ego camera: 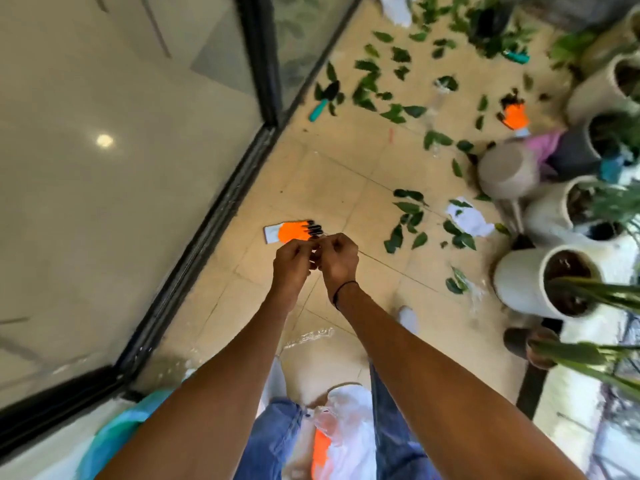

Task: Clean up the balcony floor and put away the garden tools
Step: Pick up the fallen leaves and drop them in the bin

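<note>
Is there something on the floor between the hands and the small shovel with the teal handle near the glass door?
Only an orange glove lies just beyond the hands. Past it the tiled floor looks bare up to the trowel, which lies among green leaves.

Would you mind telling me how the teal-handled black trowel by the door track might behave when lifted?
The teal-handled black trowel looks rigid and probably light. Lying flat among green leaves, it seems unlikely to roll; the handle offers an easy hold.
</note>
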